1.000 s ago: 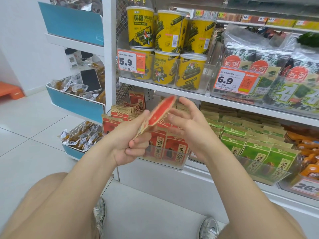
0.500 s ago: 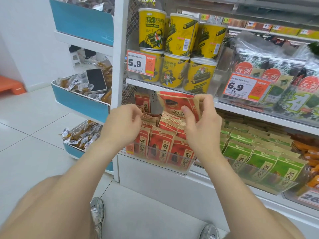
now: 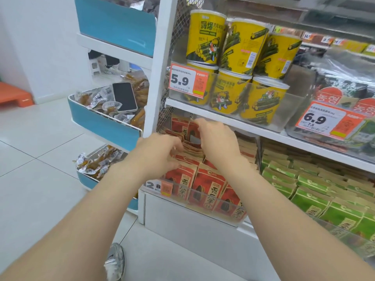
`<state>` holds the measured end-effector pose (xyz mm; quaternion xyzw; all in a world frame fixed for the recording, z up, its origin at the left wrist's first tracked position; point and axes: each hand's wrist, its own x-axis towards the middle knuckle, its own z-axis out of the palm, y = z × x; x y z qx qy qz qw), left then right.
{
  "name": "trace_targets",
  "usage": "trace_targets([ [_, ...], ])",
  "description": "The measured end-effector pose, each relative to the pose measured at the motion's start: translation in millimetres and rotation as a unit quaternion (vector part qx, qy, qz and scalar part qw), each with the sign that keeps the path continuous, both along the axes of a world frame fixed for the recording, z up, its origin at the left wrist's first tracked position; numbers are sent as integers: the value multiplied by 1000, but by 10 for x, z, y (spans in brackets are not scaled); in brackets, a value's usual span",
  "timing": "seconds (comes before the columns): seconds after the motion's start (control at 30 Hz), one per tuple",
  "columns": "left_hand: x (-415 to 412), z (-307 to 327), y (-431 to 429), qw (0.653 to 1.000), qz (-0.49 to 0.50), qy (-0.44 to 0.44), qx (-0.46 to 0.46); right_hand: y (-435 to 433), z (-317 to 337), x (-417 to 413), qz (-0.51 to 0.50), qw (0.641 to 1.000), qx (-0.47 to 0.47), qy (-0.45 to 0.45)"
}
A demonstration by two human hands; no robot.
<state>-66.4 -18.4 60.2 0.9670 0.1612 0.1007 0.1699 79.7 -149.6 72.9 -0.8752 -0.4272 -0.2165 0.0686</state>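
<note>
A clear bin (image 3: pixel 205 209) on the low shelf holds a row of red snack packets (image 3: pixel 209 185) standing upright. My right hand (image 3: pixel 219 140) pinches one red packet (image 3: pixel 187 128) at the back of that row, just under the shelf above. My left hand (image 3: pixel 158 153) is at the left side of the row, with its fingers curled over the tops of the middle packets. The fingertips of both hands are partly hidden among the packets.
Green packets (image 3: pixel 304 185) fill the neighbouring bin to the right. Yellow tubs (image 3: pixel 229 47) and seaweed packs (image 3: pixel 345 94) stand on the shelf above, behind price tags (image 3: pixel 188 81). A phone (image 3: pixel 124 97) lies in the blue side bin (image 3: pixel 101 122). My shoe (image 3: pixel 115 262) is on the tiled floor.
The red packet was held up in front of the shelf by both hands. My right hand has carried it down and back into the row, while my left hand moved onto the packet tops.
</note>
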Motion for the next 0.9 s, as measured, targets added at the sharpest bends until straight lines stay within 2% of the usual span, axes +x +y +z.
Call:
trace_targets([
  [0.13, -10, -38, 67, 1000, 0, -20, -16, 193, -56, 157, -33, 996, -77, -2],
  [0.27, -21, -96, 103, 999, 1, -38, -19, 328, -53, 255, -47, 983, -164, 68],
  [0.47, 8, -136, 87, 999, -4, -48, 5, 501, 52, 423, -80, 958, -190, 199],
  [0.6, 4, -175, 55, 999, -16, -12, 46, 487, 48, 384, -79, 946, -211, 232],
  [0.73, -2, -168, 51, 998, -18, -3, 56, 449, 29, 292, -64, 951, -166, 252],
  [0.8, 0, -151, 53, 998, -14, 2, 69, 372, 71, 180, -56, 962, -141, 228],
  [0.9, 13, -128, 46, 997, -5, 6, 82, 251, 61, -58, -30, 980, -39, 194],
])
